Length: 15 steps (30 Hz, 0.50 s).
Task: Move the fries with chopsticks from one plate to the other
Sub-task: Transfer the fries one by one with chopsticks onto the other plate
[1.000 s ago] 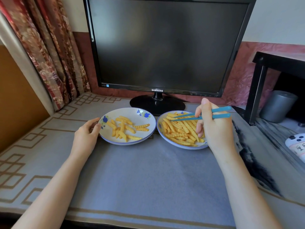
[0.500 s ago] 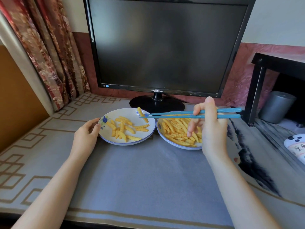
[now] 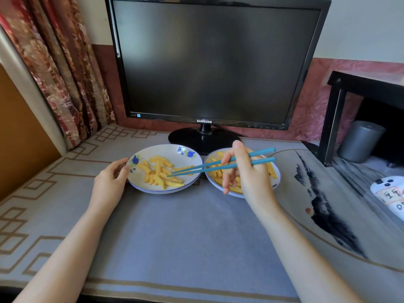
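Note:
Two white plates with blue flowers stand side by side in front of the monitor. The left plate (image 3: 142,158) carries a loose heap of crinkle-cut fries (image 3: 160,173). The right plate (image 3: 276,184) holds more fries (image 3: 271,170), mostly hidden behind my right hand (image 3: 247,173). That hand grips a pair of blue chopsticks (image 3: 214,167), whose tips reach over the left plate and sit down among its fries. The tips are slightly parted. My left hand (image 3: 109,184) holds the left plate's near-left rim with thumb and fingers.
A black monitor (image 3: 214,62) on a round stand (image 3: 203,141) is just behind the plates. A curtain (image 3: 54,68) hangs at the left. At the right are a black shelf frame (image 3: 334,119), a grey cup (image 3: 358,141) and a white device (image 3: 389,193). A grey mat (image 3: 185,237) covers the desk.
The chopsticks took a fry from the right plate, carried it left over the left plate, then came down among the fries there. My left hand stayed on the rim.

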Tool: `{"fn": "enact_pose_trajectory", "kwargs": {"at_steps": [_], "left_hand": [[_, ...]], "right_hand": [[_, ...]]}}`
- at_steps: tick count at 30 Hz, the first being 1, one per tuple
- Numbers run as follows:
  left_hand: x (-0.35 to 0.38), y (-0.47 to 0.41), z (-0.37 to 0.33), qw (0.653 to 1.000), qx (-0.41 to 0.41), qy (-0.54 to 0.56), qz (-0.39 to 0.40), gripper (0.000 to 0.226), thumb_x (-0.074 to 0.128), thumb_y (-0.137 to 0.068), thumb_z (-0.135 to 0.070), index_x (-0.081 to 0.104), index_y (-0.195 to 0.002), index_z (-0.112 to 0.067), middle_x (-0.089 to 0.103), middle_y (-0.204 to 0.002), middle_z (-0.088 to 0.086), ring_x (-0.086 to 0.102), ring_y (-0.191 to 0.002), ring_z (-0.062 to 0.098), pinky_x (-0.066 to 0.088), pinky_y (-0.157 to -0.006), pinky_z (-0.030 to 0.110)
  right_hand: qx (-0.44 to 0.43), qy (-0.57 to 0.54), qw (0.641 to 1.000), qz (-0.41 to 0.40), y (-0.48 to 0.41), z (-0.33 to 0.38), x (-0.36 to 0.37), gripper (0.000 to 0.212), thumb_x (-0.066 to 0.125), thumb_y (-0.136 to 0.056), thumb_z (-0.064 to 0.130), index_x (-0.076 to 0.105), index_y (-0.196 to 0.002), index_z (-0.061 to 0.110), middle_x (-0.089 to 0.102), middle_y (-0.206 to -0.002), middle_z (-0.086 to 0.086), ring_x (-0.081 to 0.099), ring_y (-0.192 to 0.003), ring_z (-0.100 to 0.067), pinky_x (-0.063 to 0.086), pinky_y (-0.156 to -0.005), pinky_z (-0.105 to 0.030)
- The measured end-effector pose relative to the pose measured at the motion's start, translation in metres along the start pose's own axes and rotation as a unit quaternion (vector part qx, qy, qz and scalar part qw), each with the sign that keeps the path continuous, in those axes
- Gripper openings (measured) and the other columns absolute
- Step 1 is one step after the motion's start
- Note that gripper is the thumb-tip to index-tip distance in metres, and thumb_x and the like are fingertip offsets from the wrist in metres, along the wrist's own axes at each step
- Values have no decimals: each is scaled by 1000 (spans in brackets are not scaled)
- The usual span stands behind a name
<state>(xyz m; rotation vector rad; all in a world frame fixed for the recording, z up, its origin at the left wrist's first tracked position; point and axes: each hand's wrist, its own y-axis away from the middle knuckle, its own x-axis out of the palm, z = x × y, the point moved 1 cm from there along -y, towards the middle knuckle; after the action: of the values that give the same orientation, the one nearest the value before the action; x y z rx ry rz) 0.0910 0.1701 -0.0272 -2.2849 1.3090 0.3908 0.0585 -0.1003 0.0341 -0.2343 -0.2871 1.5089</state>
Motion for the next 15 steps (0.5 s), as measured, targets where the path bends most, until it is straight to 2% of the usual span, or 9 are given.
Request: {"fn": "enact_pose_trajectory", "kwargs": {"at_steps": [5,8,12,15], "left_hand": [[0,0,1,1000,-1,-1,1,31,47,-96,-20,61,-123,-16,64,-117,5,50,-98,10,35,-85,24],[0,0,2,1000,-2,2,2,31,47,-95,-20,61,-123,-16,65,-116,6,51,-97,12,35,-85,24],[0,-2,3,1000,-2,-2,4,31,47,-96,-21,61,-123,-15,65,-116,6,52,-97,12,35,-85,25],[0,-1,2,1000,2,-2,3,31,47,-96,-21,60,-123,-15,65,-117,6,52,-97,12,35,-85,25]], "right_hand": [[-38,11,991,-125,-8,16,-32,43,37,-103,29,53,-68,11,42,-39,-9,38,-32,-21,27,-37,-18],[-74,35,981,-175,-12,19,-50,42,36,-104,29,52,-70,11,40,-37,-3,37,-34,-22,28,-37,-19],[-84,62,978,-181,-14,15,-54,42,37,-104,31,53,-69,12,41,-38,-2,38,-35,-23,30,-38,-24],[-86,88,977,-175,-15,14,-53,43,38,-104,31,53,-69,12,41,-37,-5,36,-34,-20,30,-37,-22]]}}
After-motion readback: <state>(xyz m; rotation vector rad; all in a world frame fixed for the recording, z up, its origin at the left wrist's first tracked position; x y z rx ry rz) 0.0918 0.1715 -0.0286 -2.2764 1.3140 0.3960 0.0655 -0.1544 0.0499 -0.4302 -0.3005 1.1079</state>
